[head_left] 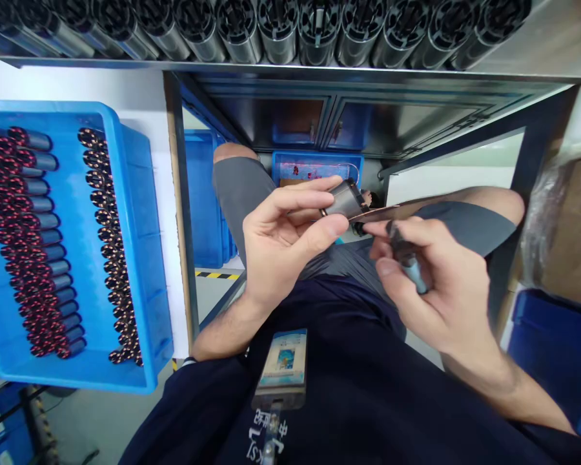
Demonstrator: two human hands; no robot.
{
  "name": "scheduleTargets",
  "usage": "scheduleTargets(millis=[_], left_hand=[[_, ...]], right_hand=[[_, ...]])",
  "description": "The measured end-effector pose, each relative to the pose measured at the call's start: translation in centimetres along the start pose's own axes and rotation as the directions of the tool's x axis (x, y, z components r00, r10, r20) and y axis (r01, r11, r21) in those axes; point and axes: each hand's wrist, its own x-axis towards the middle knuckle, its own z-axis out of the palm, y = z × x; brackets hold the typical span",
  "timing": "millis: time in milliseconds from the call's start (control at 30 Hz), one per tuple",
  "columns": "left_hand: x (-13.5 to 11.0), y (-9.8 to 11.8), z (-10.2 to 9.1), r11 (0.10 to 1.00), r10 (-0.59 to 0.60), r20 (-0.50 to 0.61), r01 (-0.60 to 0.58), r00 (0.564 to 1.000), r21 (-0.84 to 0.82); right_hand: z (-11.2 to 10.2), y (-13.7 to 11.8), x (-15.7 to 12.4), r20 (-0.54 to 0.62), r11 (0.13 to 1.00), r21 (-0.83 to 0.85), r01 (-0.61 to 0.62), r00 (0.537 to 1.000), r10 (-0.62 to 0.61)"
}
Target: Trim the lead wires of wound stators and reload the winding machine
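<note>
My left hand is closed around a short metal motor stator, gripping it between thumb and fingers. The stator is tilted, with its dark slotted end turned to the right. To its right, my right hand is closed on a small hand tool with a dark upper part and a light blue handle. The tool's kind is hard to make out, as the fingers cover much of it. The right fingertips are close to the stator's dark end, over my lap.
A blue bin on the left holds rows of stators with reddish and copper-coloured windings. Metal cylinders with black ends line the shelf ahead. A small blue tray with reddish scraps lies below. A dark blue bin stands at right.
</note>
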Motion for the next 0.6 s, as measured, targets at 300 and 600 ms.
scheduleTargets(millis=[300,600], left_hand=[[0.5,-0.5,-0.4,0.954,0.24,0.036,-0.242,0.97,0.176],[0.4,-1.5,-0.2,0.902,0.364,0.034,-0.361,0.931,0.237]], right_hand=[[-0.5,0.6,-0.3,0.078,0.993,-0.118,0.015,0.997,-0.006],[-0.3,0.7,-0.2,0.045,0.994,-0.101,-0.047,0.998,0.051]])
